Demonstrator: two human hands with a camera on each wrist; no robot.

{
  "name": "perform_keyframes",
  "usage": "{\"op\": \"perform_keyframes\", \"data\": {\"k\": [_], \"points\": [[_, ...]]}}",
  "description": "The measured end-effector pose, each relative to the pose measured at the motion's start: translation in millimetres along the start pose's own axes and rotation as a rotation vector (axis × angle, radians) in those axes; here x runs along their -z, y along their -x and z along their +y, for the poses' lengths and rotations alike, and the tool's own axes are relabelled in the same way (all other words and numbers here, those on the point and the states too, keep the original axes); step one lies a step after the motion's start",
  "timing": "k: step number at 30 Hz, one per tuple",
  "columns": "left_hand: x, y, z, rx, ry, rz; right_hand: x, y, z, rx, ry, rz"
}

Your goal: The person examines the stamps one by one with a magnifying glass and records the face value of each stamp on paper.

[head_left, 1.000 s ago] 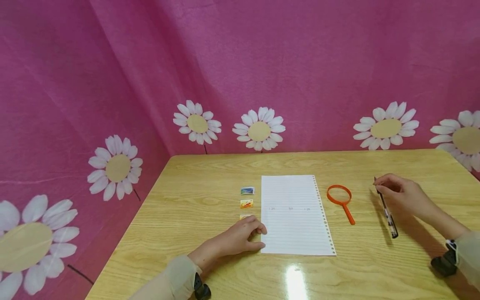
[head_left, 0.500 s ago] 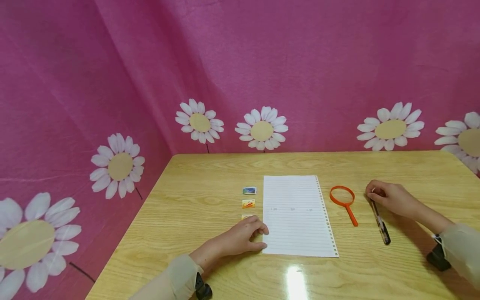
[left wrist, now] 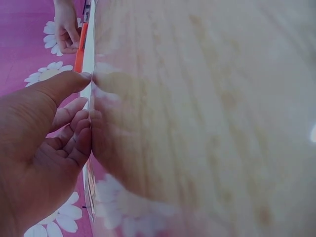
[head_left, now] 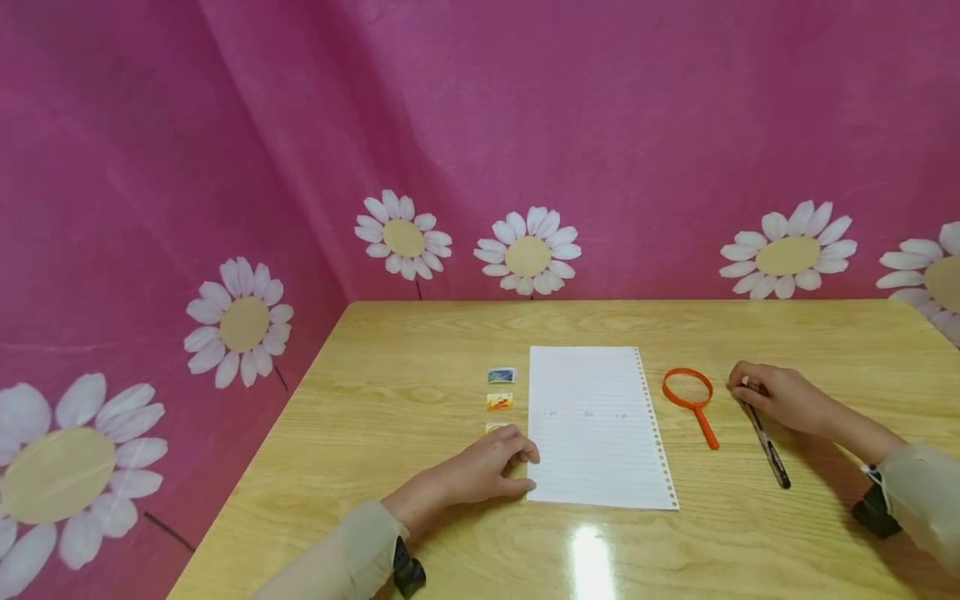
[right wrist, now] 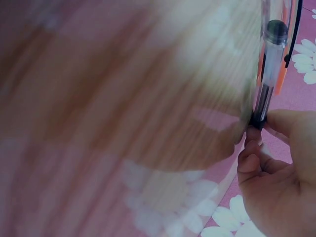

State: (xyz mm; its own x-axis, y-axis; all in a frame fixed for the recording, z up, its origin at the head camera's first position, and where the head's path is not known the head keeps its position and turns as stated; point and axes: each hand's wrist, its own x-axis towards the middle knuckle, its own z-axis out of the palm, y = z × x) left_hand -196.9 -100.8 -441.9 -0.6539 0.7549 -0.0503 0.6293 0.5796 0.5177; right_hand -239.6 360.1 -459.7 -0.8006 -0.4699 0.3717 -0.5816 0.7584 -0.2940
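In the head view, a sheet of lined paper point(head_left: 592, 462) with punched holes down its right side lies on the table, with small handwriting across its middle. My left hand point(head_left: 483, 468) rests at the sheet's left edge, thumb and fingertips on the margin, fingers loosely bent. On the right, my right hand point(head_left: 783, 400) pinches the far end of a pen point(head_left: 768, 446) with a clear barrel and a dark end, which slants along the tabletop toward me. The right wrist view shows thumb and forefinger at the dark end of the pen point(right wrist: 269, 69).
Between the sheet and the pen lies an orange magnifying glass point(head_left: 703, 425). Left of the paper is a column of small stamp-like pictures, a blue one point(head_left: 502, 376) and a yellow one point(head_left: 499, 402), with another partly behind my left hand. A pink flowered curtain point(head_left: 637, 125) hangs behind the table point(head_left: 420, 350).
My right hand has moved left and lowered the pen onto the table beside the magnifying glass; its near end has since swung slightly right. The left hand stays on the paper's edge.
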Motion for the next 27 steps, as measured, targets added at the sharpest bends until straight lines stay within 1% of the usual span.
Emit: {"op": "perform_keyframes", "data": {"k": [3,4,5,8,10,12,14,17,21,22,24,27], "points": [[0.6,-1.6,1.5,0.007,-0.012,0.000,2.0,-4,1,0.007,-0.007,-0.019],[2.1,-4.3,2.8,0.012,-0.020,-0.005,5.0,-4,2,0.009,-0.006,-0.020],[4.1,-10.8,4.8,-0.002,-0.031,-0.017,11.0,2,3,-0.011,0.000,-0.015],[11.8,-34.4,12.1,-0.054,-0.058,-0.050,32.0,21,7,-0.096,0.032,0.002],[16.2,-49.9,17.3,-0.099,-0.071,-0.069,45.2,34,10,-0.175,0.054,0.006],[17.9,-61.7,21.4,-0.141,-0.074,-0.081,55.1,45,10,-0.256,0.077,-0.007],[17.5,-69.6,24.2,-0.168,-0.076,-0.092,61.2,54,10,-0.310,0.090,-0.022],[16.5,-74.6,26.5,-0.184,-0.076,-0.098,65.0,62,6,-0.362,0.084,-0.019],[17.9,-73.1,27.0,-0.198,-0.074,-0.063,63.0,61,-2,-0.368,0.057,-0.004],[18.8,-72.1,27.2,-0.203,-0.068,-0.045,62.2,60,-5,-0.364,0.045,-0.002],[21.5,-69.4,27.6,-0.191,-0.052,-0.009,60.7,56,-11,-0.338,0.039,0.004],[26.4,-66.0,27.3,-0.145,-0.023,0.045,59.5,48,-21,-0.292,0.002,0.028]]}}
